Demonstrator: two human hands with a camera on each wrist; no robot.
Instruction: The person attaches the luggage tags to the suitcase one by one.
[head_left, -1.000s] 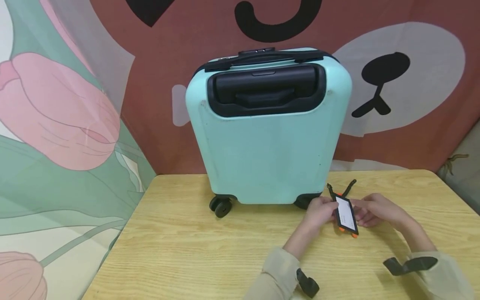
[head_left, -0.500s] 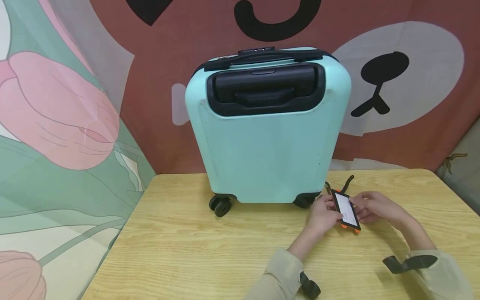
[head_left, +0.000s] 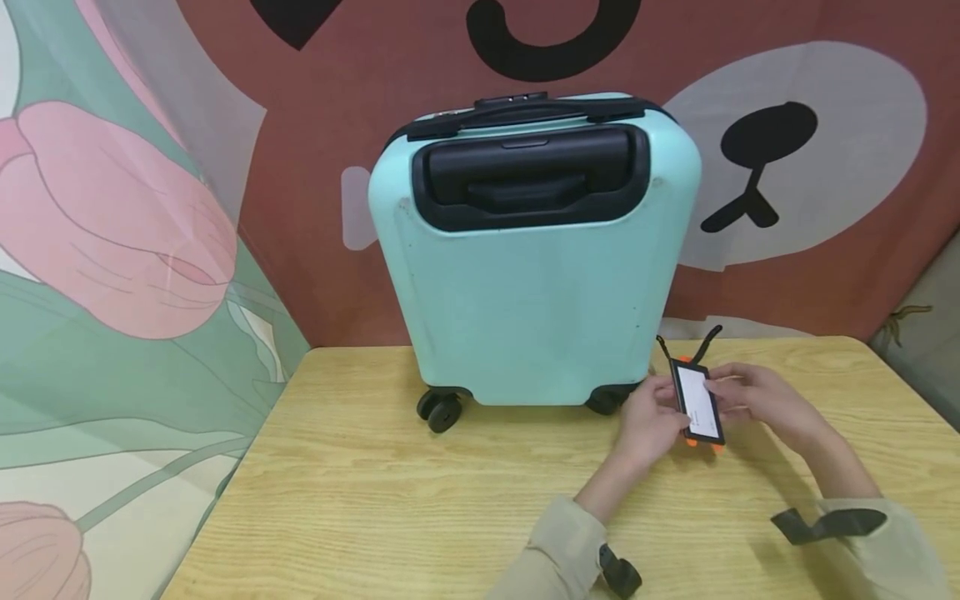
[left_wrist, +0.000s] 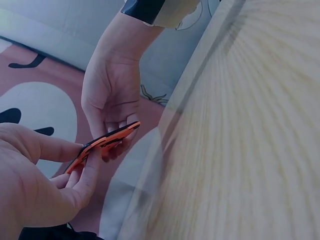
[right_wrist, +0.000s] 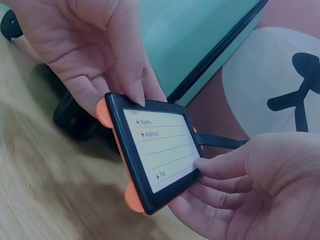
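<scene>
Luggage tag btwn both hands

suitcase: smooth plastic | table: matt wood grain | luggage tag: plastic, paper card

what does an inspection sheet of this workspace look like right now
surface: wooden table, light grain.
job's things: luggage tag, black frame with orange corners and a blank name, address and tel card, lifted off the table; its black strap sticks up behind.
clutter: mint suitcase upright on its wheels at the table's back edge.
hands: left hand and right hand each pinch one side of the tag.
cables: nothing seen.
surroundings: cartoon bear backdrop behind, tulip print cloth to the left.
</scene>
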